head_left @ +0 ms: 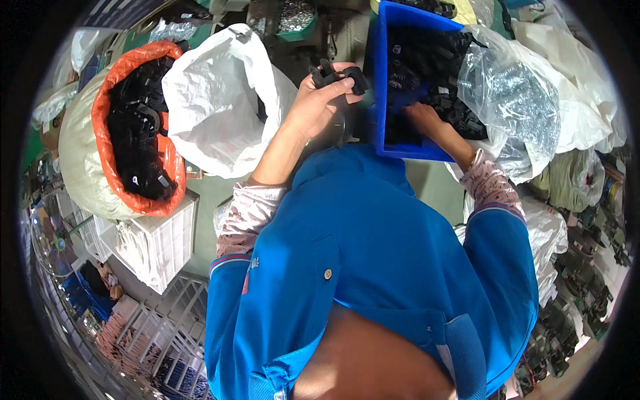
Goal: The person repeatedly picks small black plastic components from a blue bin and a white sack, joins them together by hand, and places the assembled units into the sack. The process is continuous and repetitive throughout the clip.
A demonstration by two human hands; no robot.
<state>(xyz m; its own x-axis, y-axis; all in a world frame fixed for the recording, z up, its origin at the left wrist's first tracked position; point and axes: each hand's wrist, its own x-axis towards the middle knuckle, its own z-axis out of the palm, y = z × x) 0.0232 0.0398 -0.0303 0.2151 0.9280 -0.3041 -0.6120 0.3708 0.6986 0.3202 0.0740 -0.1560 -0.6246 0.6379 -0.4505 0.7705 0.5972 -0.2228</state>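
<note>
My left hand (319, 105) is closed around a black plastic part (357, 80), held up between the white sack and the blue bin. The thumb presses on the part, and a dark prong of it sticks out past the fingers. Deep in the blue bin (381, 87), my right hand (425, 120) reaches down among black plastic parts (440, 60). Its fingertips are dark and blurred against the parts, so whether they grip one is hidden.
To the left stand an open white sack (200, 127) and a sack with an orange liner (101, 127), full of black parts. A white crate (160, 247) sits below it. Clear plastic bags (513, 100) lean over the bin's right side. A green tray (300, 33) of small pieces lies ahead.
</note>
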